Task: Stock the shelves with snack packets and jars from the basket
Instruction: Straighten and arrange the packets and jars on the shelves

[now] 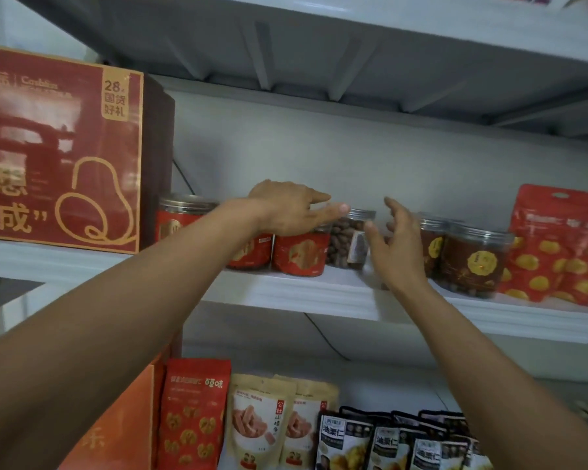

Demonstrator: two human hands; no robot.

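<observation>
Head view: the clear nut jar (347,244) is stood upright, lid on, on the middle shelf (286,293), between the red-label jars (301,256) and the dark jars (474,261). The left hand (291,210) is held flat, fingers straight, over the red-label jars, thumb tip by the nut jar's lid; nothing is gripped. The right hand (396,245) is spread, fingers loosely bent, just beside the jar's other side; contact cannot be told. The jar is likely flanked so it can be squared into the row, like kept with like. At the row's right end red packets (557,245) are stood, at the left a red gift box (58,147). The basket is not seen.
</observation>
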